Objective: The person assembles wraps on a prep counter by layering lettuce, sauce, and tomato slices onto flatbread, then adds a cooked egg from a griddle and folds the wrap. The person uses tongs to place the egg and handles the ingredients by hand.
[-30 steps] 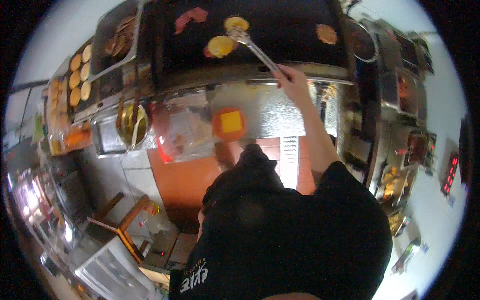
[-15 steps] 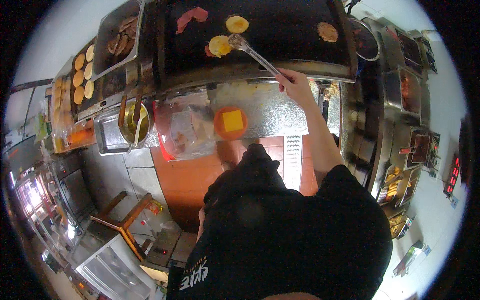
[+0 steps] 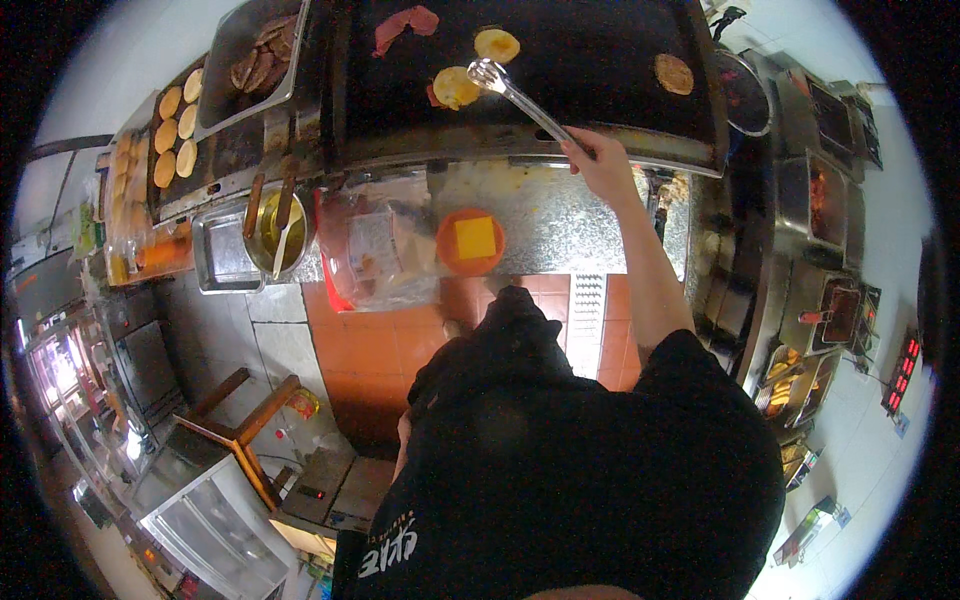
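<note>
My right hand (image 3: 600, 165) is closed round the handle end of metal tongs (image 3: 537, 110), reaching over a dark griddle (image 3: 590, 75). The scalloped tips hang beside a round fried egg (image 3: 456, 88), which has a pinkish edge showing under its left side. Just beyond the tips is a second round egg (image 3: 497, 45). Nothing shows clearly between the tips. Of my left arm, only a sliver of skin (image 3: 404, 430) shows beside my black shirt; its fingers are hidden.
Pink meat slices (image 3: 405, 28) and a patty (image 3: 674, 74) lie on the griddle. On the counter are a yellow cheese slice (image 3: 475, 237) on an orange disc, a plastic bag (image 3: 375, 250) and a pot (image 3: 268, 240). Buns (image 3: 165, 135) and a patty tray (image 3: 205, 120) stand left.
The view has shifted slightly. The tongs' tips have turned a little and now look bright metal, where they looked brown before. My right hand still grips the tongs.
</note>
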